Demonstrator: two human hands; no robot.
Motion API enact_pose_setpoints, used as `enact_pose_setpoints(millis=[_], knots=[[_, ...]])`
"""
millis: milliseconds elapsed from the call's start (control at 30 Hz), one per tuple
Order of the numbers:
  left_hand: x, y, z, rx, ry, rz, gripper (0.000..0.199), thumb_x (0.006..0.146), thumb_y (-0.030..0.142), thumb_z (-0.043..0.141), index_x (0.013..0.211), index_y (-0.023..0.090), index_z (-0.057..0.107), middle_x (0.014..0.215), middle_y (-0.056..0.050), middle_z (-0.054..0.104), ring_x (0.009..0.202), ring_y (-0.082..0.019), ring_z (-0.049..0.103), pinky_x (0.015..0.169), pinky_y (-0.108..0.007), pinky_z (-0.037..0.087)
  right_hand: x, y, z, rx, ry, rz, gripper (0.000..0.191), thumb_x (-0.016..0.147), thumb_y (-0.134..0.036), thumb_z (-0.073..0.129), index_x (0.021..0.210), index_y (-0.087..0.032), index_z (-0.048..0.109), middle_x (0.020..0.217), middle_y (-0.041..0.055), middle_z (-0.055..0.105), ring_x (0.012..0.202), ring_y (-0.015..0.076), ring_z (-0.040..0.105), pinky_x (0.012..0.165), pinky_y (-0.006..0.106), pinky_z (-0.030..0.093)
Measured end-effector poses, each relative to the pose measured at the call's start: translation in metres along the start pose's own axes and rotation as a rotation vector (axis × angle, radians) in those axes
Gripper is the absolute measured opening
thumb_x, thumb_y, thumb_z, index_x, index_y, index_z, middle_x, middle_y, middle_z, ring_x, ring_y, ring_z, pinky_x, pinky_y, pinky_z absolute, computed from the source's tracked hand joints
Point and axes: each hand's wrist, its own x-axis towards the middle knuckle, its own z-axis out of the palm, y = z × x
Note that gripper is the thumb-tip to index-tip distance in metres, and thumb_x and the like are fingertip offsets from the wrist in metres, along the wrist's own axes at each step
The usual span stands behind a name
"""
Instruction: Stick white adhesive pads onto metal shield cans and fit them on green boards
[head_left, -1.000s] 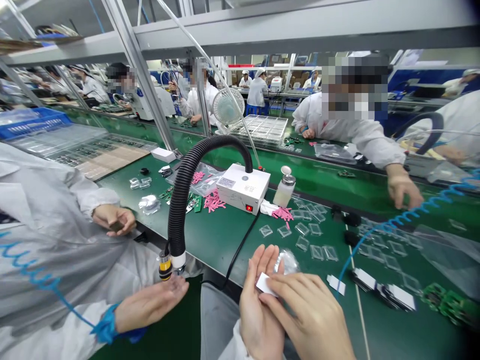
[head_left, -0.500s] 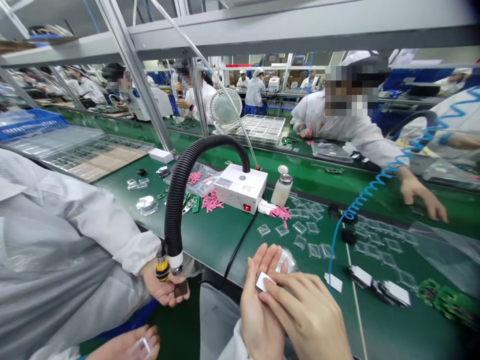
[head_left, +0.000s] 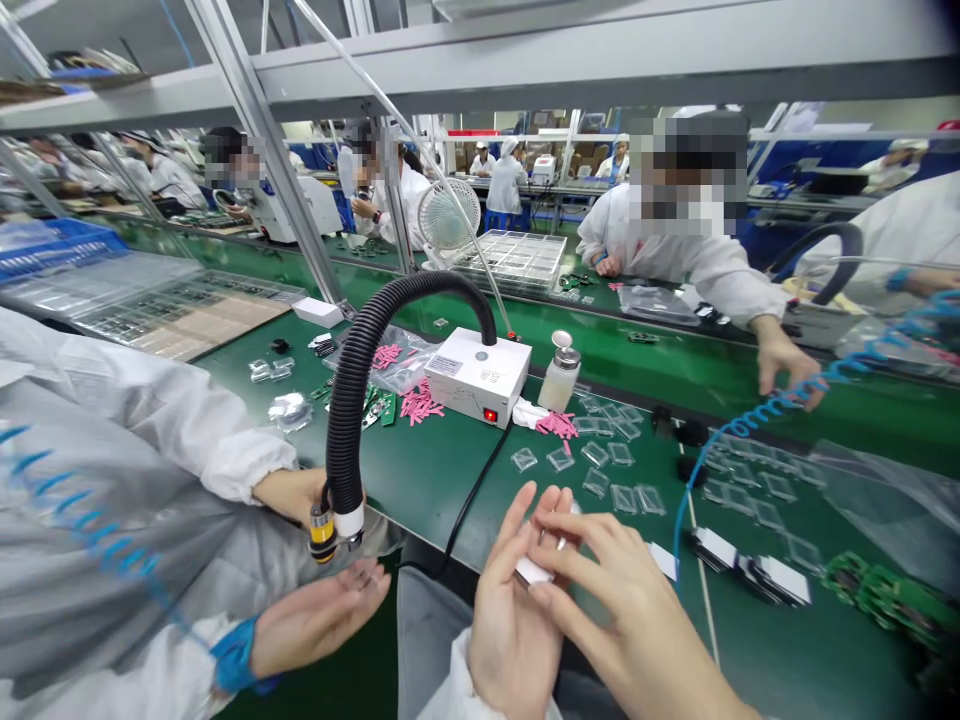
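A small white rectangular piece with a dark lower edge lies across my left hand, palm up with slightly curled fingers. Over it reaches my right hand, its thumb and fingertips closed on the piece. Something shiny glints beside the piece between the fingers, too small to name. On the green bench just beyond the hands lie several clear plastic frames. To the right of my right hand rests a white card-like piece, partly hidden.
A black hose arches from a white box with a lit red switch. Nearby stand a pump bottle and pink strips. A co-worker's hands are at the hose end. Blue coiled tubing crosses the right side.
My right fingers have spread further over the white piece, covering more of it. The neighbour's lower hand has risen under the hose end. A person across the bench has drawn an arm back leftward.
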Motion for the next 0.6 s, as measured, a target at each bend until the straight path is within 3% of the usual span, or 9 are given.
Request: enact_pose_setpoints(millis=[167,400,500,600], knots=[[-0.001,0.005,0.003,0.046,-0.035,-0.005,0.054,0.084,0.005,0.048,0.136,0.013,0.034,0.128,-0.020,0.053,0.119,-0.028,0.050,0.097,-0.034,0.047,0.001,0.016,-0.016,0.126,-0.095,-0.062,0.023,0.085,-0.029,0.061,0.107,-0.025,0.058,0.116,-0.0027,0.051,0.110,0.0116,0.041,0.089,0.023,0.039],[0.001,0.003,0.004,0.037,-0.077,-0.056,0.057,0.083,0.003,0.046,0.138,0.013,0.030,0.130,-0.022,0.051,0.119,-0.029,0.050,0.098,-0.037,0.045,0.001,0.016,-0.017,0.142,0.003,-0.138,0.016,0.086,-0.024,0.059,0.103,-0.024,0.062,0.109,0.0013,0.054,0.106,0.0147,0.043,0.087,0.028,0.039],[0.001,0.001,0.006,0.045,-0.022,-0.108,0.054,0.084,0.004,0.043,0.137,0.011,0.031,0.127,-0.024,0.051,0.114,-0.030,0.054,0.090,-0.036,0.050,0.004,0.019,-0.016,0.071,-0.015,-0.199,0.015,0.091,-0.030,0.052,0.100,-0.026,0.064,0.110,0.0006,0.055,0.105,0.0153,0.043,0.088,0.031,0.037],[0.000,-0.004,0.008,0.083,0.058,-0.149,0.049,0.085,0.006,0.042,0.133,0.009,0.035,0.112,-0.021,0.059,0.097,-0.023,0.064,0.074,-0.026,0.053,0.005,0.026,-0.017,0.007,-0.054,-0.286,0.018,0.094,-0.029,0.048,0.096,-0.023,0.065,0.107,-0.0002,0.057,0.103,0.0143,0.045,0.092,0.034,0.035]])
